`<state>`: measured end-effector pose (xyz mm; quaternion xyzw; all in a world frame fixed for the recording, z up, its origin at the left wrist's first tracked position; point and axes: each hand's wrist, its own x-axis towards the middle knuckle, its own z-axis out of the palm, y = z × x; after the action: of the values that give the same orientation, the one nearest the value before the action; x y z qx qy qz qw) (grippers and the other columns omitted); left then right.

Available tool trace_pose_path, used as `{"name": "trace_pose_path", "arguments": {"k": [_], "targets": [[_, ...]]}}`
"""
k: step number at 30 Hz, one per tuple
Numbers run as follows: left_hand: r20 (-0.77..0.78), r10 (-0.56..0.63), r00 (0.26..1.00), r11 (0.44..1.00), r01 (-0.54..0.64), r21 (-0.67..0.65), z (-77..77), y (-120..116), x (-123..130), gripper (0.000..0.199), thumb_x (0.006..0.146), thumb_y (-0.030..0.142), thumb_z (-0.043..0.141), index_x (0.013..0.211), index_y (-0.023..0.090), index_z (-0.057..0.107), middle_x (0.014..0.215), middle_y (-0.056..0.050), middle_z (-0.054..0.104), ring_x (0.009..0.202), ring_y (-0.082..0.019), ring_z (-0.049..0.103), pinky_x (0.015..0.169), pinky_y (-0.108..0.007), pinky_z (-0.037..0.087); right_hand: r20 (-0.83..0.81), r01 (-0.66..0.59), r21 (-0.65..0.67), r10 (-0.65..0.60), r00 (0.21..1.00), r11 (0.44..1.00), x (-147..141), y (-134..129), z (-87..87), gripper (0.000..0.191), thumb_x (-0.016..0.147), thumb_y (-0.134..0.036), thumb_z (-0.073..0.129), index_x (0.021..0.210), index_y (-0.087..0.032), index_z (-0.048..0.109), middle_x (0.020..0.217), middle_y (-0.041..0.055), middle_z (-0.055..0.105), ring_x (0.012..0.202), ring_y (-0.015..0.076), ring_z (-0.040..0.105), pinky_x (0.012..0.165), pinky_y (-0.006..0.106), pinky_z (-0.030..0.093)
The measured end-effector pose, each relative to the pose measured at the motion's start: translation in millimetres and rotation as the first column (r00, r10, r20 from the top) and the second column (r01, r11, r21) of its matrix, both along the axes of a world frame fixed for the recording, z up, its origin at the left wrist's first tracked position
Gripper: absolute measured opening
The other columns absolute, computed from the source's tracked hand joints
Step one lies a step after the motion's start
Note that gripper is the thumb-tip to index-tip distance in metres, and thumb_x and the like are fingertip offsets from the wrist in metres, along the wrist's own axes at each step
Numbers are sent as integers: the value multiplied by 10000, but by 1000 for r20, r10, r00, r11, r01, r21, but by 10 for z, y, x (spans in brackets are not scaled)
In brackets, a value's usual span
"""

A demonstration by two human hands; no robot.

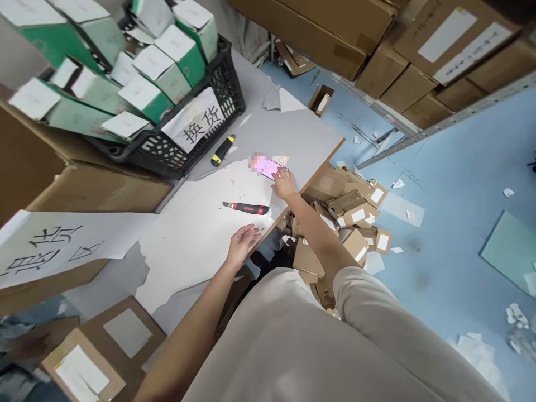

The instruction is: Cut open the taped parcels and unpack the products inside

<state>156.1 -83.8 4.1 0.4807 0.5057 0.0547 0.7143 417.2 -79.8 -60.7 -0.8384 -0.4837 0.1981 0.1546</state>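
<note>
A phone (268,167) with a lit pink screen lies on the worktable (184,245), part of its display blurred out. My right hand (285,183) rests over the near end of the phone, its fingers reaching onto the screen without wrapping round it. Near the table's front edge is my left hand (243,243), fingers loosely bent and apart, holding nothing. Just beyond it lies a black and red utility knife (247,208) with its blade out to the left. A black and yellow cutter (223,150) sits farther back by the crate.
A black plastic crate (234,84) full of green and white boxes stands at the back left. Cardboard boxes (117,178) flank the left side. Flattened cartons (355,206) are heaped on the blue floor (444,245) beside the table. A metal shelf (456,117) with cartons stands at the right.
</note>
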Motion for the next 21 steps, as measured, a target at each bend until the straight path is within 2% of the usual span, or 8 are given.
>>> {"name": "trace_pose_path", "arguments": {"k": [3,6,10,12,15,17,18,21], "targets": [[-3,145,989,989,-144,33,49,97,-134,590,713,611,661,1119,190,585,1177,-138,655,1033,-260,665,910,-420,487,46,32,-15,-32,998,999,24,203,-103,413,840,-230,616,1217,-73,553,1488,245,300,1417,361,185,1112,553,143],[-26,224,974,974,-222,53,5,149,-249,585,705,613,662,1101,187,590,1156,-136,663,1004,-255,674,889,-414,495,63,-12,-13,13,998,1000,65,191,-176,449,825,-246,631,1231,-75,541,1486,249,303,1413,371,187,1105,569,134],[-50,329,943,944,-327,47,-41,73,-407,596,697,607,669,1103,178,591,1146,-139,666,983,-249,675,865,-401,497,80,-70,79,64,995,994,19,120,-99,505,844,-258,584,1299,-61,493,1477,250,316,1387,366,237,1103,549,181],[-45,360,932,932,-358,56,-29,-19,-554,600,701,598,672,1117,172,593,1131,-140,670,964,-242,674,863,-396,495,65,-118,146,110,992,982,-129,131,-8,489,881,-261,507,1321,-49,478,1467,258,322,1370,346,268,1104,513,211],[-37,358,933,929,-353,110,-5,-173,-970,594,679,556,711,1115,163,618,1096,-134,680,914,-226,668,866,-388,496,-28,-288,189,299,954,939,-564,271,116,481,904,-250,424,1353,-80,449,1416,231,399,1346,314,324,1111,465,249],[-76,387,919,915,-374,151,7,-307,-1382,591,657,524,738,1110,159,632,1079,-129,683,879,-223,664,870,-392,498,-152,-523,111,535,831,845,-990,412,188,477,911,-237,409,1374,-124,434,1366,196,473,1276,299,432,1081,437,318],[-109,431,896,896,-410,171,13,-391,-1611,588,653,515,741,1108,157,636,1068,-126,684,875,-224,663,881,-398,495,-205,-636,70,635,745,768,-1230,479,225,469,906,-234,434,1366,-144,449,1334,181,512,1226,297,488,1055,429,354],[-207,659,723,749,-608,264,31,-688,-2286,577,655,504,735,1097,151,627,1036,-123,680,941,-238,648,935,-412,473,-274,-833,-40,796,540,551,-1975,642,355,434,815,-209,613,1246,-174,573,1196,157,621,1072,307,599,967,430,431]]}}
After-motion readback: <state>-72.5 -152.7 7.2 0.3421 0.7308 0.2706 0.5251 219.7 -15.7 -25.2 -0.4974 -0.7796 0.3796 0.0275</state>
